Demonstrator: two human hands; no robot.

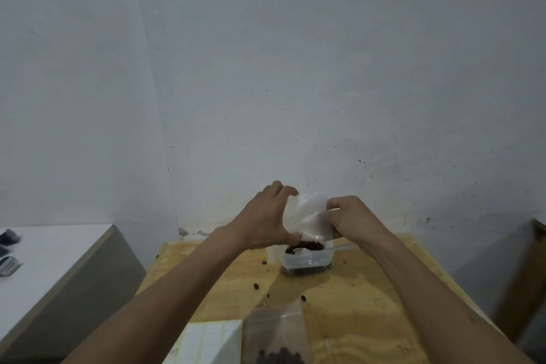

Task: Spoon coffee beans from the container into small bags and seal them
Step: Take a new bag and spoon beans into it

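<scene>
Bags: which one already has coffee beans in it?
The clear bag lying on the table at the near edge has dark beans at its bottom. The other bag, held up by both hands over the container, looks empty.

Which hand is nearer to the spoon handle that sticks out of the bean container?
The right hand. It holds the clear bag just above the spoon handle; the left hand grips the bag's other side, across the container from the handle.
</scene>
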